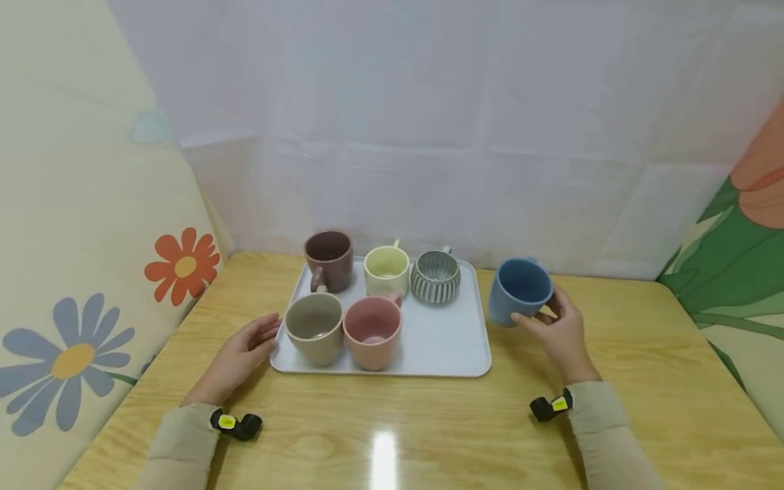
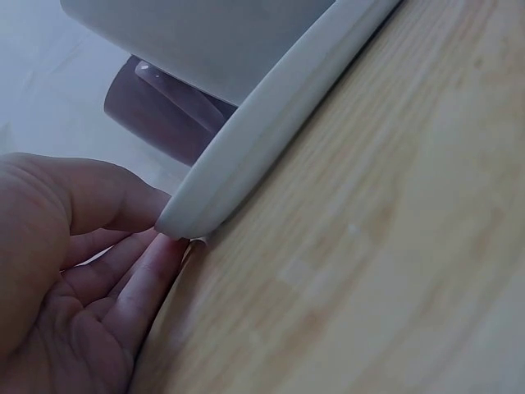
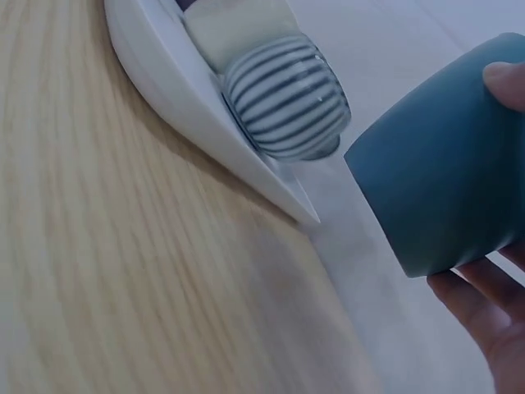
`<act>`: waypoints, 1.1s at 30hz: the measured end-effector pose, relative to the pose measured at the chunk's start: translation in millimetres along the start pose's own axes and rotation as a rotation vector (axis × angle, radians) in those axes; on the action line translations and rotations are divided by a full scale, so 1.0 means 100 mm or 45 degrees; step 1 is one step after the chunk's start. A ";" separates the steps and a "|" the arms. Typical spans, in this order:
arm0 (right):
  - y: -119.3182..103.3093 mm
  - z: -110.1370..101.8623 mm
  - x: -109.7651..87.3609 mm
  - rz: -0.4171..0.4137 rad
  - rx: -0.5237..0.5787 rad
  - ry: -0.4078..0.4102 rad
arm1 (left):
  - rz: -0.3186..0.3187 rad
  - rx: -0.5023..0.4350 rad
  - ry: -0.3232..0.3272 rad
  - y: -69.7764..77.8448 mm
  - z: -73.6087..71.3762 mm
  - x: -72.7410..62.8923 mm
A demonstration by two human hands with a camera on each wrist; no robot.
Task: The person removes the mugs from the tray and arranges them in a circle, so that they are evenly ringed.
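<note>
My right hand (image 1: 560,337) holds a blue mug (image 1: 520,289) just past the tray's right side, thumb on one side and fingers on the other. The mug tilts, and the right wrist view shows its smooth blue wall (image 3: 451,164) raised over the table. At the left edge of a white tray (image 1: 441,340), my left hand (image 1: 248,350) pinches the rim; the left wrist view has thumb and fingertips at the tray rim (image 2: 246,156). Nearest that hand on the tray are a beige mug (image 1: 315,333) and a pink mug (image 1: 372,337).
Along the tray's back stand a dark plum mug (image 1: 331,255), a pale yellow mug (image 1: 387,272) and a grey striped cup (image 1: 436,279). The wooden table (image 1: 318,429) reaches back to a white cloth (image 1: 380,122). Flower-patterned panels (image 1: 73,272) flank both sides.
</note>
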State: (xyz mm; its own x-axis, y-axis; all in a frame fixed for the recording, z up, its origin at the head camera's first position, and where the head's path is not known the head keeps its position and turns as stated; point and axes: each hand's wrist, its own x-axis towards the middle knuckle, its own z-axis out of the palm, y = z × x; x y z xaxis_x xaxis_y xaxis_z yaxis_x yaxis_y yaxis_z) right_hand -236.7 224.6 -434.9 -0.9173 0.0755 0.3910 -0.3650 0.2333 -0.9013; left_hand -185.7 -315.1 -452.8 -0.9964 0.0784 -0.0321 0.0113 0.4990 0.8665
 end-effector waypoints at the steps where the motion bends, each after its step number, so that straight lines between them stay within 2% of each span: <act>1: 0.01 -0.02 0.01 -0.001 -0.002 0.011 | 0.002 0.001 0.002 0.00 0.00 0.00; 13: 0.15 -0.44 0.19 0.102 -0.126 0.079 | 0.015 -0.001 0.008 -0.02 0.00 0.00; 20: 0.22 -0.70 0.30 0.176 -0.270 0.085 | 0.015 -0.012 0.007 -0.02 0.01 -0.01; 25: 0.28 -0.83 0.37 0.198 -0.323 0.115 | 0.001 -0.004 0.005 -0.01 0.01 -0.01; 33: 0.32 -0.97 0.47 0.332 -0.406 0.159 | 0.005 -0.009 0.004 0.01 0.01 -0.02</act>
State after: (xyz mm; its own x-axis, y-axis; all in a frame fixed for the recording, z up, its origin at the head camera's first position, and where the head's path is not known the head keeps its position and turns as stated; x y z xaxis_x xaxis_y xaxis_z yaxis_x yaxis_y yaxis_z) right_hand -275.6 329.6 -427.1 -0.9388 0.2840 0.1947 -0.0377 0.4770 -0.8781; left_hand -183.6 -314.3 -452.4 -0.9966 0.0773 -0.0272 0.0145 0.4928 0.8700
